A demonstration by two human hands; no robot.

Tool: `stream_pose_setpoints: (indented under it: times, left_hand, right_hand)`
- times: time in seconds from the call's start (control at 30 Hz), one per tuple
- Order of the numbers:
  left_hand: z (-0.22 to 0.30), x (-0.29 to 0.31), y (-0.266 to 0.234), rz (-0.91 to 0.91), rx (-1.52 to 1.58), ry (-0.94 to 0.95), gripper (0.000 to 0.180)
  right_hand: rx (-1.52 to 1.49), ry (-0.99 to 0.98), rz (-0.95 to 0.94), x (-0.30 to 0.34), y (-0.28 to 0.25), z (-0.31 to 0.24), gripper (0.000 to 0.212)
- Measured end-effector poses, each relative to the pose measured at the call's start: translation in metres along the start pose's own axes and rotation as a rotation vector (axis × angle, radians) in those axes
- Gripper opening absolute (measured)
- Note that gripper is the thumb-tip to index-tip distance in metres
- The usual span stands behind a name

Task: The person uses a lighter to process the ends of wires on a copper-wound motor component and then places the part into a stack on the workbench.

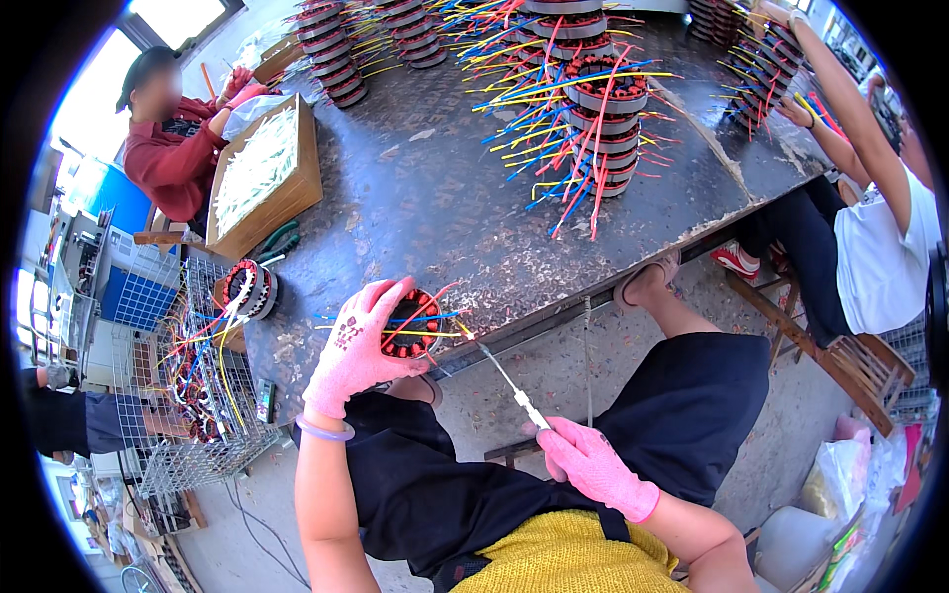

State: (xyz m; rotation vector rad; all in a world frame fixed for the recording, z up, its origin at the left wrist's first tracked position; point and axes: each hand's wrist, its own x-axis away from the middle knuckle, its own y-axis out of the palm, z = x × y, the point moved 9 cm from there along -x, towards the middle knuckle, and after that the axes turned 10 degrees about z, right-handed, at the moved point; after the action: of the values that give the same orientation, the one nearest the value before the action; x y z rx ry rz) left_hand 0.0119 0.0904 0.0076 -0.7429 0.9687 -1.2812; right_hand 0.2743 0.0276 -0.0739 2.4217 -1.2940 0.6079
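My left hand (361, 341), in a pink knit glove, grips a motor stator (407, 346) at the near edge of the table. It is a ring with red inside and blue, red and yellow wires sticking out. In my right hand (593, 469), also pink-gloved, is a slim tool with a white handle and long metal shaft, which looks like a soldering iron (504, 374). Its tip lies at the end of a yellow wire, where a small bright spot shows. Another stator (249, 289) rests on the table to the left of my left hand.
Tall stator stacks (605, 148) stand across the dark table (425, 198). At left are a cardboard box (274, 219) of white pieces, green-handled pliers (280, 240) and a wire basket (198, 465) holding wired parts. Co-workers sit at left (168, 158) and right (880, 257).
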Motion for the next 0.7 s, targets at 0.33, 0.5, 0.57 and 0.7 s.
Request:
stream_pose_setpoints:
  times: [0.33, 0.5, 0.57, 0.7]
  left_hand:
    - [0.000, 0.000, 0.000, -0.005, 0.001, 0.007, 0.100]
    - [-0.001, 0.001, -0.001, 0.005, 0.015, -0.006, 0.099]
    - [0.000, 0.001, -0.002, -0.021, -0.012, -0.035, 0.097]
    - [0.002, 0.000, -0.004, -0.033, 0.027, 0.042, 0.094]
  right_hand:
    - [0.028, -0.007, 0.008, 0.002, -0.001, -0.008, 0.033]
    - [-0.003, 0.008, 0.011, 0.002, -0.001, -0.004, 0.034]
    - [-0.045, 0.035, 0.009, 0.001, -0.002, 0.000, 0.035]
    - [-0.099, 0.049, 0.013, 0.002, -0.003, 0.001, 0.036]
